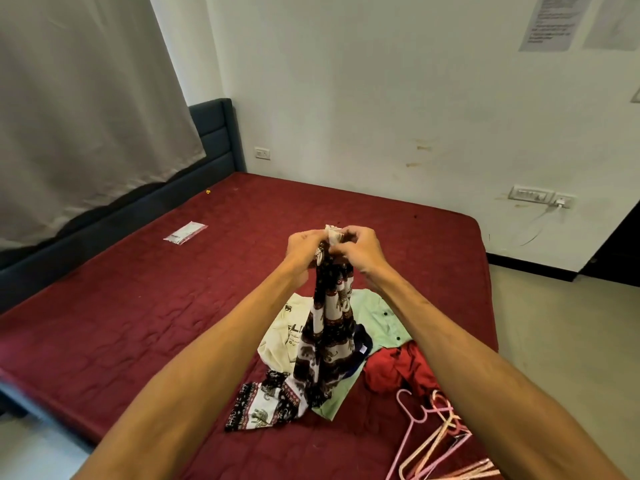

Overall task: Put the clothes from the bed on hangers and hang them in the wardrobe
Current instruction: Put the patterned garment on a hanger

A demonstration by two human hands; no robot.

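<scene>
while the elephant-print garment [329,327] hangs from its bunched top down onto the bed [138,306], left hand [304,249] and right hand [360,249] pinch that top together, forearms outstretched.

Both hands, the left hand [304,249] and the right hand [360,249], are raised over the bed [138,323] and grip the bunched top of an elephant-print garment [329,341]. It hangs down between the forearms, its lower end trailing on the dark red cover. Around its foot, near the bed's right edge, lie a cream T-shirt [278,337], a pale green shirt [377,317] with dark buttons, a dark blue piece [363,337] and a crumpled red garment [398,370]. Pink hangers [433,434] are heaped at the near right corner. A small clear packet [185,232] lies well apart, toward the headboard edge.
</scene>
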